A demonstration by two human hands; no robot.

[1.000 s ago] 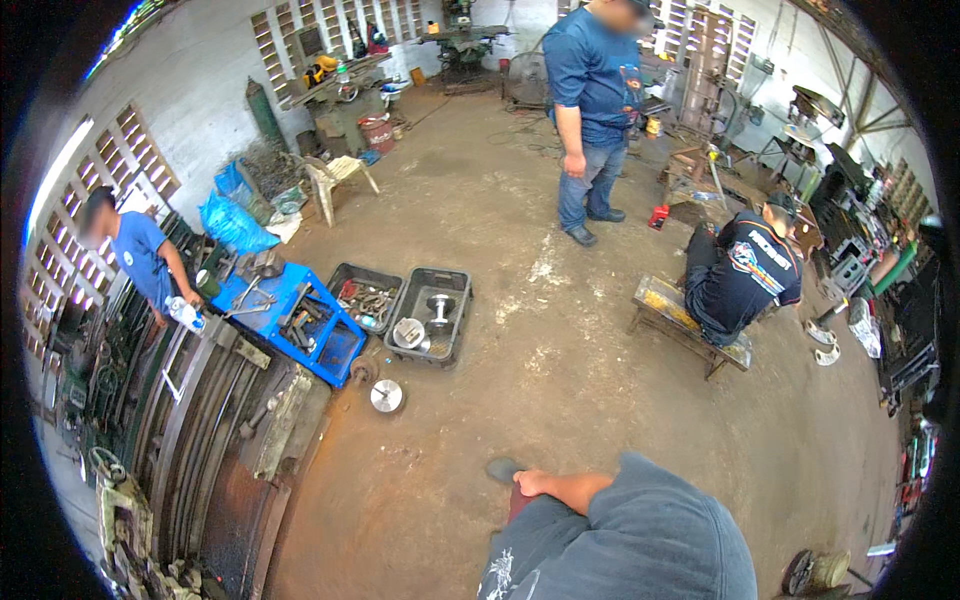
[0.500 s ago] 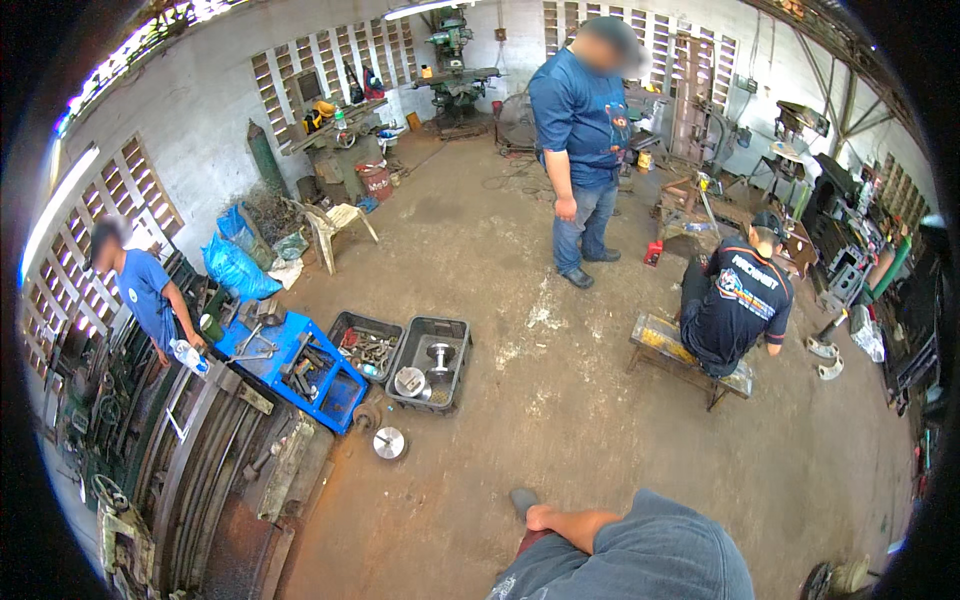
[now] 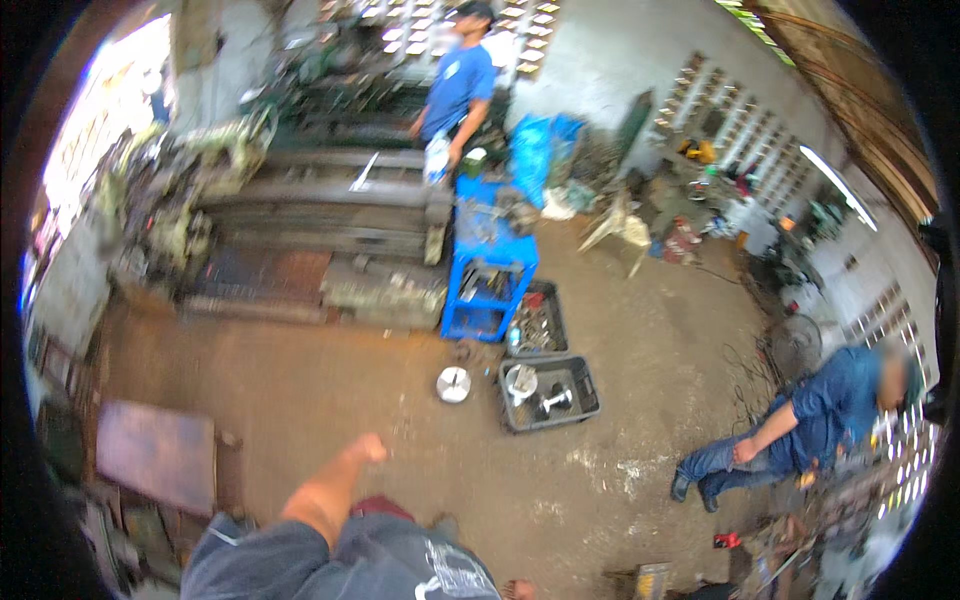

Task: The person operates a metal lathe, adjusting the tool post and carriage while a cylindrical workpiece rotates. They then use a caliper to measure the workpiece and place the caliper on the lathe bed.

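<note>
My left hand [image 3: 371,447] hangs over the bare brown floor [image 3: 300,390] at the end of my outstretched forearm. Its fingers are smeared by motion, and no object shows in it. At the bottom edge a small patch of skin, apparently my right hand [image 3: 520,590], shows beside my dark shirt; its fingers are hidden. Nearest ahead of the left hand is a round metal disc [image 3: 453,385] lying on the floor. A black crate [image 3: 570,420] beyond it holds shiny turned metal parts. Behind that, another black crate [image 3: 553,348] contains loose tools and fittings.
A blue tool cart [image 3: 525,250] stands against a long lathe [image 3: 330,215]. By it is a person in blue [image 3: 465,85], near blue sacks [image 3: 530,155] and a pale plastic chair [image 3: 622,230]. Another person [image 3: 835,410] stands at right. A metal-topped table [image 3: 155,455] is at left.
My view has swung left, so the lathe, cart and crates now lie ahead. The seated person has dropped out of view. My left forearm now reaches further out over the floor.
</note>
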